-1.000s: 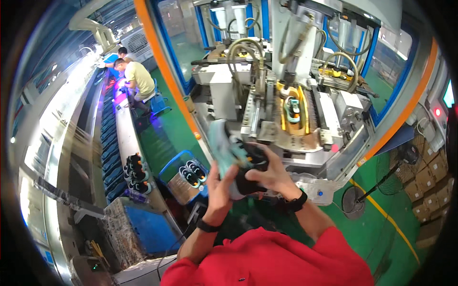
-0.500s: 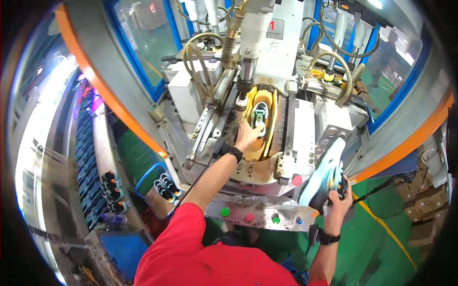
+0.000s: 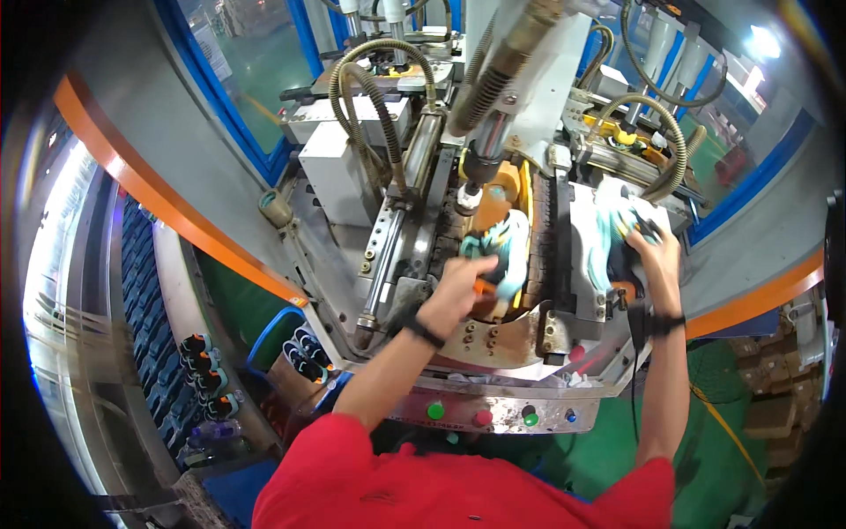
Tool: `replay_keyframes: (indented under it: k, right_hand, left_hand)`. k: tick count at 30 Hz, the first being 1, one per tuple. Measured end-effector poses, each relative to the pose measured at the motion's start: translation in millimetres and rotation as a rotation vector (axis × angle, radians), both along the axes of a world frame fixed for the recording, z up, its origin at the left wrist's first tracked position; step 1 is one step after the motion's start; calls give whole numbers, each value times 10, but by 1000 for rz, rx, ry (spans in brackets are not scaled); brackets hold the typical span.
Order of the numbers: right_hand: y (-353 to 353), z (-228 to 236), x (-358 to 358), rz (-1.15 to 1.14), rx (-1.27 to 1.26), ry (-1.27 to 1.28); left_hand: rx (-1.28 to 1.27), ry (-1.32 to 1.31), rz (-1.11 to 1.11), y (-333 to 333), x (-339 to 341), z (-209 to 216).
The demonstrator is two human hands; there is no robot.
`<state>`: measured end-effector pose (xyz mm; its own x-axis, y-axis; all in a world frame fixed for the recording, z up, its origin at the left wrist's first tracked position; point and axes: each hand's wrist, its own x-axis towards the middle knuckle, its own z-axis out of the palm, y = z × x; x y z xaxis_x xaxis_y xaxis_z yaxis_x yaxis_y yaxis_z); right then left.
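My left hand (image 3: 458,289) is closed on a teal, white and black sneaker (image 3: 509,256), tilted and blurred over the yellow-edged mould (image 3: 499,189) of the machine. Its fingers are partly smeared by motion. At the right, my right hand (image 3: 657,262) grips a second sneaker (image 3: 603,231) in pale teal and black, held over the metal plate beside the mould. A vertical press rod (image 3: 484,159) with a white tip stands just beyond my left hand.
Ribbed hoses (image 3: 381,53) and a metal cylinder (image 3: 421,145) flank the mould. A button panel (image 3: 458,411) runs along the machine's front edge. Shoes (image 3: 307,354) lie at the left, beside a conveyor (image 3: 150,291). Cardboard boxes (image 3: 775,406) are stacked on the right.
The sneaker in the mould has been lifted and tipped by my left hand. My right hand has carried its sneaker forward from the machine's front corner to above the plate.
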<state>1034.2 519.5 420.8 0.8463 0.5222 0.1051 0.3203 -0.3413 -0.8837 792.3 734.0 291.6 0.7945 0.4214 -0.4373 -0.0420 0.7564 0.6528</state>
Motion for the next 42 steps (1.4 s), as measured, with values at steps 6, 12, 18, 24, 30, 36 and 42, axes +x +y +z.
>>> replay_keyframes:
  k: [6,12,18,24,30,36,42]
  right_hand:
    - [1811,-703,0,160,-528,-106]
    - [2473,-1609,-546,90,-581,-421]
    - [2374,-1579,-787,89,-545,-302]
    - [948,-907,-2386,570,126,-627]
    - [410,-1613,-3107,899,-52,-448]
    - [114,-2843,-3451,939,-242,-364]
    - [212,-3329,-3529,902,-183,-385]
  left_hand:
    - [119,40,152,-685,-1883,630]
    - [247,191,628,-1172,-3280,847]
    - [218,251,1016,-1767,-3796,592]
    - [87,298,1120,-2182,-3679,446]
    - [68,265,990,-2258,-3492,372]
    - [70,281,984,-2398,-3398,379]
    - [37,309,986,-2439,-3356,411]
